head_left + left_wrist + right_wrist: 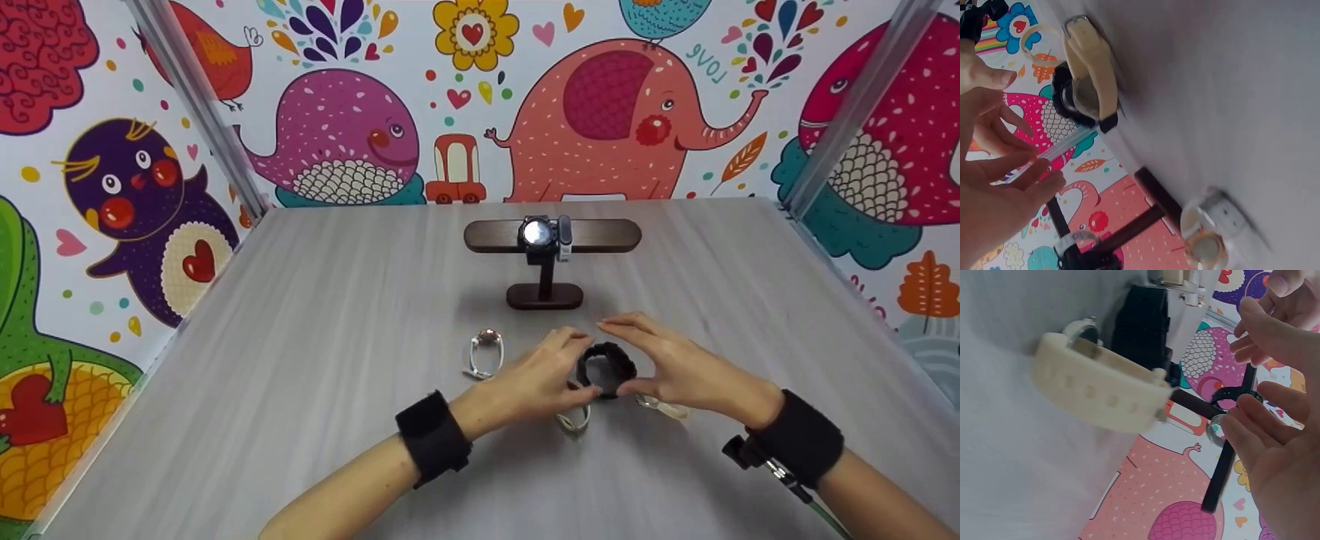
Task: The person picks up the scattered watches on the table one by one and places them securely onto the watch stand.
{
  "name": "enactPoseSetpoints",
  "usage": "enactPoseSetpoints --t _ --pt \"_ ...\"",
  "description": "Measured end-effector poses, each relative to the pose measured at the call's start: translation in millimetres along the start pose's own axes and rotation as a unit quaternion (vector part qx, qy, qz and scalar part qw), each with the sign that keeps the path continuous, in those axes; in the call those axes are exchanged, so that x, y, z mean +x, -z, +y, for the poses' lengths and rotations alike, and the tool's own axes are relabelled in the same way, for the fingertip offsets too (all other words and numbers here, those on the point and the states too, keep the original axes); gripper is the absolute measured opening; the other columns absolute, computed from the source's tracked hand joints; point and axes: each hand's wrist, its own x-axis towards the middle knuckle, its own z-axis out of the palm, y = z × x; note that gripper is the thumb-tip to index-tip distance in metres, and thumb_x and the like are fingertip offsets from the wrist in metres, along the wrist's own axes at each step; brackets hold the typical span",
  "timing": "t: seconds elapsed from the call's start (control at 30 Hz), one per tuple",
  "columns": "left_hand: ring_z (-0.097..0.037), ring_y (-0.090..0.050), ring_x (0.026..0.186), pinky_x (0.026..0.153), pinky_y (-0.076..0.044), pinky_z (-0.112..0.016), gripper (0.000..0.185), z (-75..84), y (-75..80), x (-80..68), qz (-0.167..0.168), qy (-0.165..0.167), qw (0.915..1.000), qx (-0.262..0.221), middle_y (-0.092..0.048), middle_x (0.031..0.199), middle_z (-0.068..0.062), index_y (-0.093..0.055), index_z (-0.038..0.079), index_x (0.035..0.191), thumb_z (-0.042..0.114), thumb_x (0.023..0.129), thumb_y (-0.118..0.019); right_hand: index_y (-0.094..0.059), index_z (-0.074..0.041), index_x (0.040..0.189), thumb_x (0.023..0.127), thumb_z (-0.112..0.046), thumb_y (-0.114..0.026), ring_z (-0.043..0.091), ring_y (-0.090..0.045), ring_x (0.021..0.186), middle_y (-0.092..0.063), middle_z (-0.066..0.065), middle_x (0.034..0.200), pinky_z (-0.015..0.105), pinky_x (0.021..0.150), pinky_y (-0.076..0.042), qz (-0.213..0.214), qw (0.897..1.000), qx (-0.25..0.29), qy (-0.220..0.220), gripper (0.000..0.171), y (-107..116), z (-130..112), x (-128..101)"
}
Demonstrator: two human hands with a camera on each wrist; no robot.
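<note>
Meanwhile, both hands [600, 371] flank the black watch [606, 369] on the table [300, 375].

A dark wooden T-shaped stand [551, 237] stood at the far middle of the grey tabletop [315, 315], a black watch [538, 234] strapped around its crossbar. A white watch with a rose-coloured case [486, 351] lay nearer, left of centre. Cartoon-animal walls [600, 105] enclosed the scene.
</note>
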Motion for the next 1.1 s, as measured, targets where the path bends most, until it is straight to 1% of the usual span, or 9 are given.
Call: enactPoseSetpoints --t 0.13,0.23,0.4,0.57,0.67,0.77,0.9,1.0,1.1 --pt "-0.023 -0.051 0.135 0.111 -0.048 -0.029 0.073 6.1 -8.3 10.5 -0.013 0.016 0.9996 0.022 -0.051 0.146 -0.014 -0.044 -0.001 0.148 0.040 0.093 -0.070 -0.044 -0.001 0.148 0.079 -0.018 -0.086 0.034 -0.056 0.128 -0.049 0.016 0.145 0.049 0.097 -0.055 -0.040 0.998 0.019 -0.035 0.083 -4 4 1" --pt "-0.023 -0.050 0.137 0.112 -0.047 -0.030 0.080 9.6 -12.7 17.9 -0.027 0.041 0.9985 0.026 -0.049 0.148 -0.014 -0.041 0.001 0.151 0.043 0.090 -0.072 -0.042 0.003 0.148 0.079 -0.018 -0.085 0.036 -0.054 0.130 -0.047 0.019 0.146 0.051 0.101 -0.052 -0.065 0.996 0.028 -0.057 0.084 -6 6 2" --pt "-0.023 -0.047 0.139 0.114 -0.045 -0.029 0.088 13.0 -19.4 29.8 -0.042 0.072 0.9961 0.028 -0.046 0.152 -0.013 -0.039 0.002 0.152 0.045 0.085 -0.077 -0.044 0.007 0.144 0.077 -0.011 -0.086 0.040 -0.053 0.130 -0.050 0.022 0.144 0.054 0.102 -0.051 -0.087 0.992 0.026 -0.088 0.082 -9 8 2" --pt "-0.023 -0.053 0.133 0.111 -0.047 -0.027 0.087 14.6 -25.9 37.7 -0.040 0.068 0.9960 0.041 -0.051 0.146 -0.013 -0.046 0.000 0.147 0.042 0.081 -0.082 -0.053 0.007 0.136 0.073 0.001 -0.083 0.038 -0.060 0.121 -0.062 0.019 0.130 0.051 0.099 -0.053 -0.078 0.992 0.027 -0.097 0.070 -14 11 3" --pt "-0.024 -0.058 0.126 0.106 -0.050 -0.025 0.086 16.2 -30.5 40.7 -0.036 0.064 0.9962 0.047 -0.055 0.140 -0.013 -0.048 -0.001 0.144 0.040 0.079 -0.085 -0.056 0.007 0.133 0.072 0.006 -0.081 0.037 -0.063 0.115 -0.065 0.018 0.124 0.050 0.096 -0.055 -0.067 0.992 0.032 -0.099 0.065 -17 12 4" --pt "-0.024 -0.061 0.118 0.099 -0.054 -0.024 0.084 17.9 -34.9 42.2 -0.021 0.068 0.9957 0.059 -0.058 0.133 -0.014 -0.051 -0.003 0.140 0.038 0.077 -0.087 -0.058 0.007 0.131 0.072 0.007 -0.081 0.038 -0.064 0.113 -0.066 0.019 0.123 0.049 0.095 -0.056 -0.058 0.992 0.039 -0.101 0.063 -18 12 5" --pt "-0.023 -0.062 0.112 0.095 -0.055 -0.023 0.076 18.7 -40.0 42.5 -0.001 0.072 0.9938 0.085 -0.062 0.124 -0.013 -0.057 -0.004 0.133 0.036 0.076 -0.088 -0.058 0.007 0.130 0.071 0.008 -0.082 0.039 -0.064 0.113 -0.066 0.021 0.123 0.050 0.094 -0.056 -0.052 0.993 0.045 -0.098 0.063 -18 12 5" --pt "-0.023 -0.062 0.109 0.094 -0.056 -0.024 0.072 18.5 -43.2 42.4 0.004 0.073 0.9922 0.101 -0.064 0.120 -0.013 -0.059 -0.004 0.130 0.036 0.077 -0.088 -0.058 0.007 0.130 0.072 0.007 -0.083 0.039 -0.064 0.113 -0.065 0.021 0.124 0.050 0.094 -0.056 -0.049 0.993 0.048 -0.095 0.064 -19 12 5" --pt "-0.022 -0.062 0.108 0.093 -0.055 -0.023 0.069 17.9 -44.7 43.0 0.008 0.077 0.9916 0.103 -0.065 0.117 -0.012 -0.061 -0.003 0.127 0.036 0.076 -0.088 -0.058 0.007 0.130 0.072 0.006 -0.083 0.039 -0.064 0.113 -0.065 0.021 0.124 0.050 0.094 -0.056 -0.049 0.993 0.049 -0.097 0.064 -19 13 4"
